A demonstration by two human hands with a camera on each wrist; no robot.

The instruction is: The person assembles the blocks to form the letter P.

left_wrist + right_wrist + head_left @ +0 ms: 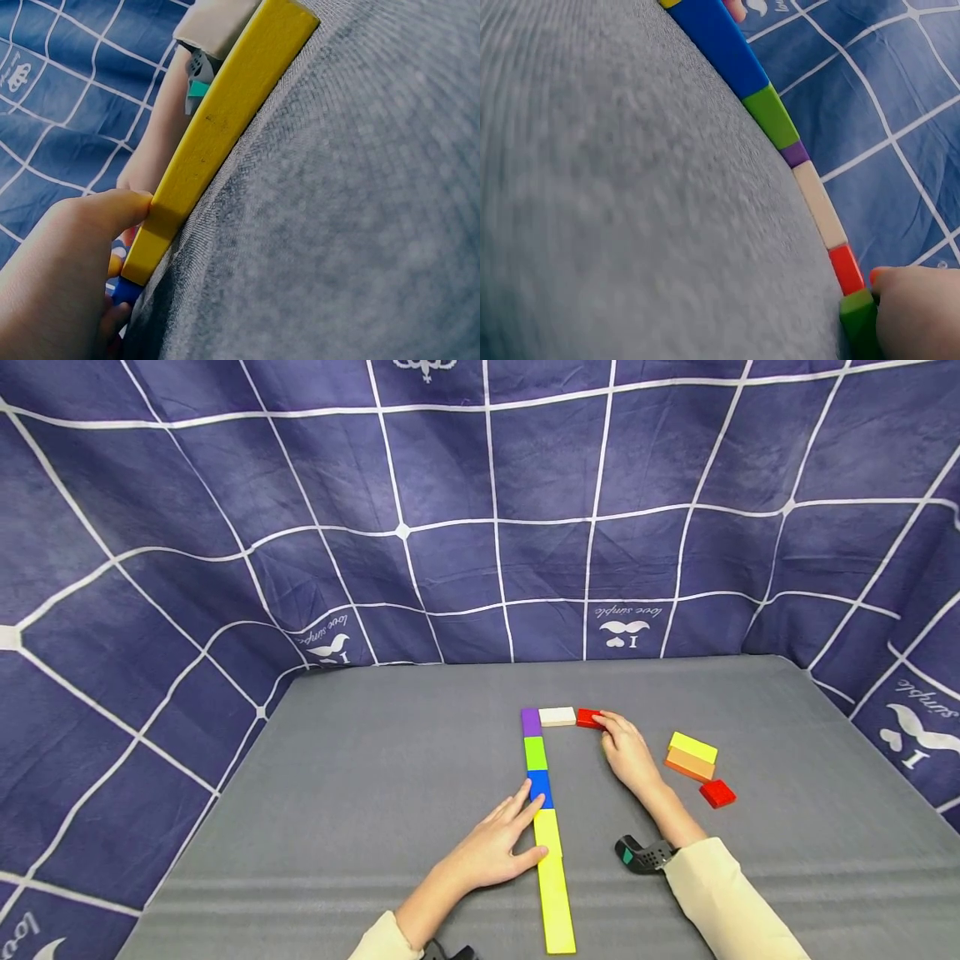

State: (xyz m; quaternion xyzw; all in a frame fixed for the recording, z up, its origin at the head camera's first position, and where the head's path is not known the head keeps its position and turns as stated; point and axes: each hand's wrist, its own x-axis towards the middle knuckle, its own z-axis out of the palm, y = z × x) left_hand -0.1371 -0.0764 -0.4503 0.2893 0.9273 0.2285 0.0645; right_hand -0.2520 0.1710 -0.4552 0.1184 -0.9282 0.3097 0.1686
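A column of blocks runs along the grey cloth: a long yellow block [556, 914], a shorter yellow block [548, 827], a blue block [540, 787], a green block [536, 753] and a purple block [531, 722]. From the purple end, a white block [557, 717] and a red block [587, 717] continue to the right. My left hand [487, 852] lies along the column, its spread fingers touching the blue and yellow blocks. At the red block's far end, my right hand [626, 752] pinches another green block [860, 324], hidden under the hand in the head view.
To the right of my right hand lie a yellow block [693, 747], an orange block [691, 764] against it and a loose red block [717, 793]. Behind the grey cloth surface [360, 760] hangs a blue curtain [450, 568] with white lines.
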